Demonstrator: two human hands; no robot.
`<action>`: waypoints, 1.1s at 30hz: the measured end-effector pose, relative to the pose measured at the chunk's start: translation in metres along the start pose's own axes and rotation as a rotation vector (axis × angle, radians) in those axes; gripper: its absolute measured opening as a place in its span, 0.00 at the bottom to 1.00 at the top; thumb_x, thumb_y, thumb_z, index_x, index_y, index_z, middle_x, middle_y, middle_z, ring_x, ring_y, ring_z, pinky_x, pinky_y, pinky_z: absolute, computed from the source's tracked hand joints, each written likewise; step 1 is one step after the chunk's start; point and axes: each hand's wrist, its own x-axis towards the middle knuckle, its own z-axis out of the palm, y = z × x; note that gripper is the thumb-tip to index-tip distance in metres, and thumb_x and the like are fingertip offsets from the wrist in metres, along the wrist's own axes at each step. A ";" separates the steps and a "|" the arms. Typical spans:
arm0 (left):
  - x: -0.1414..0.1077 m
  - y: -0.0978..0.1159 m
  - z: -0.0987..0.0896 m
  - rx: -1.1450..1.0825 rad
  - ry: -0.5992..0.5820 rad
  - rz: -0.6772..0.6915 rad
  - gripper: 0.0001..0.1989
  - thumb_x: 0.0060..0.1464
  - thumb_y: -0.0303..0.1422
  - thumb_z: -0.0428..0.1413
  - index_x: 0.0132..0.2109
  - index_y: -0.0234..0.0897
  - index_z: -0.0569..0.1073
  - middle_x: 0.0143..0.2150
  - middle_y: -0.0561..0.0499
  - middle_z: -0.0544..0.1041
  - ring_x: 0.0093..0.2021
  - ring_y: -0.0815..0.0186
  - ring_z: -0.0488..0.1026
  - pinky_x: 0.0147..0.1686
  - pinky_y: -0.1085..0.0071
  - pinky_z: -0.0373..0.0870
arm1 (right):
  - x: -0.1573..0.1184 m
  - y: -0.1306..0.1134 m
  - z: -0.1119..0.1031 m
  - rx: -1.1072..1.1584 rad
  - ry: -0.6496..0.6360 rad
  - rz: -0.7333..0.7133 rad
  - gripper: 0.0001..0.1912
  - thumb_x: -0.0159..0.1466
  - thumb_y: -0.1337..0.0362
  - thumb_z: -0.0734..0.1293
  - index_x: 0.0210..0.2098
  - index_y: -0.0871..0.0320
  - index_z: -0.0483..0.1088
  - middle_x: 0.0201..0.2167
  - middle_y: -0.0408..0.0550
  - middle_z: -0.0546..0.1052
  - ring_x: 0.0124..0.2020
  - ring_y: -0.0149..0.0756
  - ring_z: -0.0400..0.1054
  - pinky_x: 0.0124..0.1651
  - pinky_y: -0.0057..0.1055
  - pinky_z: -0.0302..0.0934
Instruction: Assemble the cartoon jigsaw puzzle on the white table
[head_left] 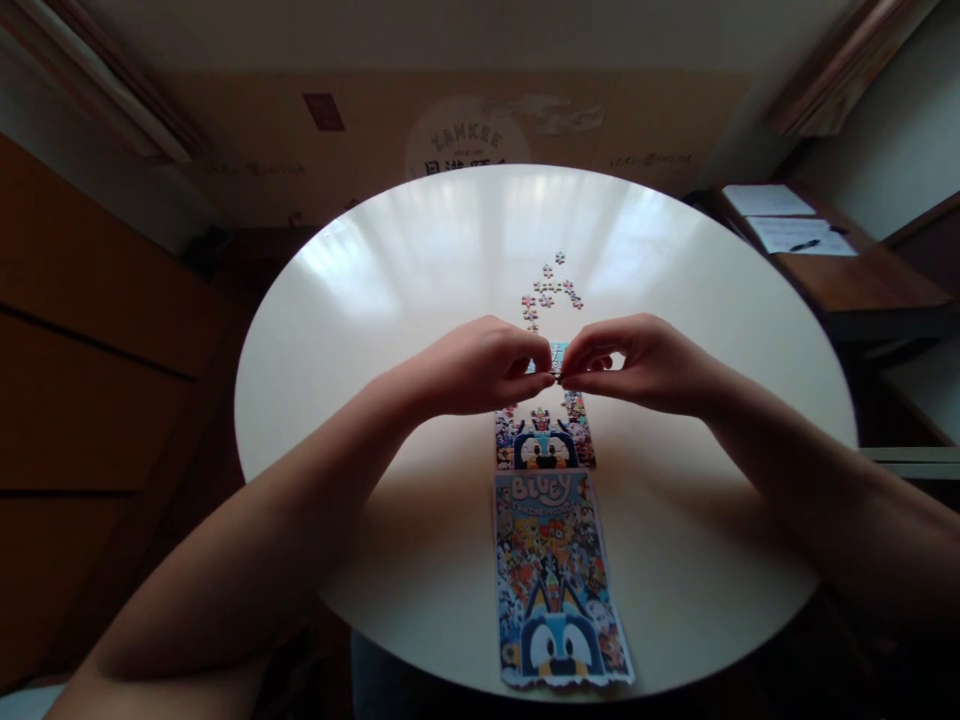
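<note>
My left hand (501, 368) and my right hand (634, 365) meet over the table, thumbs and fingers pinched together. Between their fingertips is a small dark puzzle piece (557, 378), mostly hidden. Beneath them lies a partly assembled jigsaw puzzle (546, 447), its lower part showing a blue dog's face with gaps higher up. My hands cover some of its middle. Touching its near edge is a printed reference picture (555, 580) with the word "Bluey" and the same dog face. Several loose puzzle pieces (553, 286) are scattered beyond my hands.
Everything lies on a white oval table (337, 400) with a glossy surface. To the right stands a brown wooden desk (862, 283) bearing papers (795, 235) and a pen (805, 245). A printed cardboard panel (375, 130) leans behind the table; wooden cabinets (90, 400) are at left.
</note>
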 end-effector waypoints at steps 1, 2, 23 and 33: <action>0.000 0.000 0.000 -0.020 -0.012 -0.004 0.11 0.60 0.35 0.53 0.35 0.36 0.78 0.25 0.52 0.73 0.24 0.71 0.64 0.29 0.71 0.60 | 0.000 0.001 0.002 -0.009 0.004 -0.008 0.09 0.61 0.58 0.73 0.34 0.59 0.78 0.29 0.45 0.80 0.30 0.32 0.72 0.34 0.31 0.68; 0.000 0.000 0.000 -0.043 -0.023 -0.010 0.11 0.60 0.34 0.53 0.36 0.36 0.78 0.25 0.52 0.74 0.25 0.71 0.64 0.29 0.71 0.60 | 0.000 0.001 0.003 -0.032 0.011 -0.023 0.09 0.61 0.59 0.73 0.35 0.58 0.78 0.29 0.45 0.79 0.30 0.31 0.72 0.34 0.31 0.67; -0.004 -0.013 -0.006 -0.106 -0.191 -0.180 0.12 0.58 0.35 0.54 0.36 0.37 0.80 0.27 0.52 0.76 0.26 0.71 0.67 0.28 0.72 0.59 | 0.003 0.009 0.007 -0.475 -0.086 -0.457 0.08 0.69 0.65 0.66 0.39 0.53 0.79 0.38 0.44 0.83 0.35 0.32 0.75 0.42 0.33 0.67; -0.006 -0.017 -0.001 -0.005 -0.165 -0.154 0.06 0.53 0.35 0.59 0.32 0.39 0.78 0.27 0.53 0.76 0.25 0.70 0.67 0.26 0.71 0.57 | 0.005 0.018 0.011 -0.460 -0.205 -0.346 0.09 0.69 0.64 0.65 0.38 0.52 0.78 0.35 0.44 0.82 0.36 0.33 0.74 0.42 0.33 0.64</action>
